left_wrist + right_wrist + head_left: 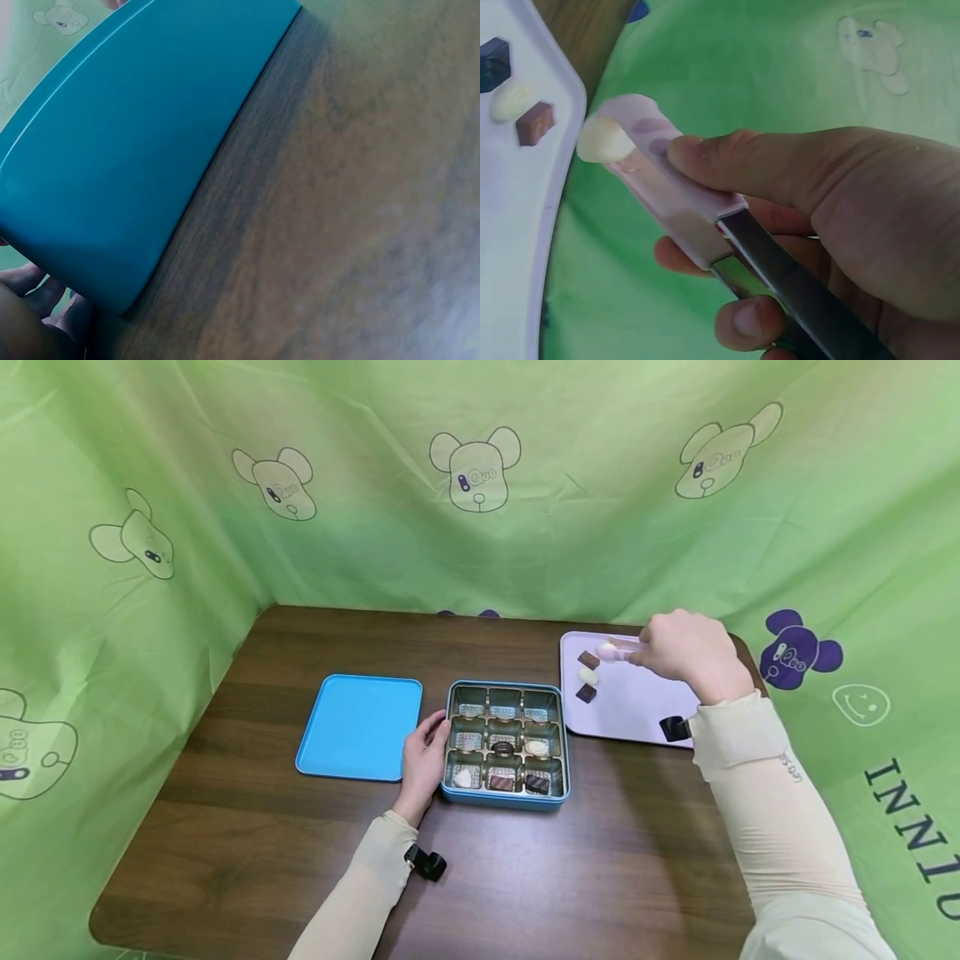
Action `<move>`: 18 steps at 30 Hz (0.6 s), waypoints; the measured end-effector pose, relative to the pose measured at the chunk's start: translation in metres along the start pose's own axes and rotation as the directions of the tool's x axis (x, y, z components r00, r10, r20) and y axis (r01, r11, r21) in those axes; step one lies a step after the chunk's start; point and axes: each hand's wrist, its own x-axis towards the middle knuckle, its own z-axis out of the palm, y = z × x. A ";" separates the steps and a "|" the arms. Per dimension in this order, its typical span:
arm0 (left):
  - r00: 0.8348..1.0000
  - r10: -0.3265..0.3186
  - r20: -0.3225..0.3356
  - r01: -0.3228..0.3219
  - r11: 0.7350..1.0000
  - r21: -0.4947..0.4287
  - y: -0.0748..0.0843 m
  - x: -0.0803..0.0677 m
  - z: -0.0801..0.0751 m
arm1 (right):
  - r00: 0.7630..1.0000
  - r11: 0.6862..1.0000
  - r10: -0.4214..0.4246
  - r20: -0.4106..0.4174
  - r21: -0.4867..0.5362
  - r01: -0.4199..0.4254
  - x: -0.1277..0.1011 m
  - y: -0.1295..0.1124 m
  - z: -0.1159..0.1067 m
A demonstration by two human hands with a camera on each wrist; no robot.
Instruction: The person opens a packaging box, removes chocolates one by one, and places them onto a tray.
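My right hand (692, 652) grips tongs (694, 191) with pale pink tips and metal handles, raised over the lilac tray (645, 710). A round white chocolate (604, 140) is pinched between the tips. On the tray's left part lie a brown chocolate (588, 660), a white chocolate (588, 677) and a dark chocolate (587, 693). My left hand (423, 760) rests against the left side of a blue box (502, 804), fingers extended along its wall. Inside is a gold divider with chocolates in the front row, and in the middle and right compartments of the middle row.
A blue lid (362, 728) lies flat on the wooden table (247, 843), left of the box. The lilac tray stands close to the box's right side. Green printed cloth (375, 552) hangs behind the table and along both sides.
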 end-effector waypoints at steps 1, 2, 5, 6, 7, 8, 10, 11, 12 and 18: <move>1.000 -0.005 0.001 0.005 1.000 0.000 0.000 0.000 0.000 | 1.000 1.000 0.008 0.001 0.003 -0.008 0.001 0.002 0.002; 1.000 -0.005 0.001 0.005 1.000 0.003 -0.001 0.000 0.000 | 1.000 1.000 0.014 -0.002 0.006 -0.014 0.002 0.005 0.004; 1.000 0.001 -0.001 -0.001 1.000 0.012 -0.001 0.000 0.000 | 1.000 0.999 0.026 -0.003 0.020 -0.026 0.006 0.011 0.009; 1.000 0.003 -0.002 -0.003 1.000 0.015 -0.001 0.000 0.000 | 1.000 0.999 0.028 -0.003 0.025 -0.028 0.007 0.014 0.011; 1.000 0.000 -0.004 0.000 1.000 0.016 -0.001 0.000 0.000 | 0.999 0.999 0.033 -0.002 0.029 -0.033 0.008 0.016 0.012; 1.000 0.000 -0.005 0.000 1.000 0.016 -0.001 0.000 0.000 | 0.999 0.999 0.038 -0.002 0.034 -0.038 0.009 0.018 0.014; 1.000 0.000 -0.006 0.000 1.000 0.014 -0.001 0.000 0.000 | 0.999 0.998 0.049 0.006 0.040 -0.049 0.011 0.022 0.018; 1.000 0.002 -0.007 -0.002 1.000 0.012 0.000 0.000 0.000 | 0.999 0.998 0.053 0.009 0.043 -0.053 0.013 0.024 0.020; 1.000 0.003 -0.007 -0.003 1.000 0.011 0.000 0.000 0.000 | 0.998 0.998 0.056 0.012 0.043 -0.056 0.014 0.026 0.022; 1.000 0.008 -0.008 -0.008 1.000 0.027 -0.002 0.000 0.001 | 0.997 0.997 0.068 0.027 0.043 -0.070 0.021 0.035 0.038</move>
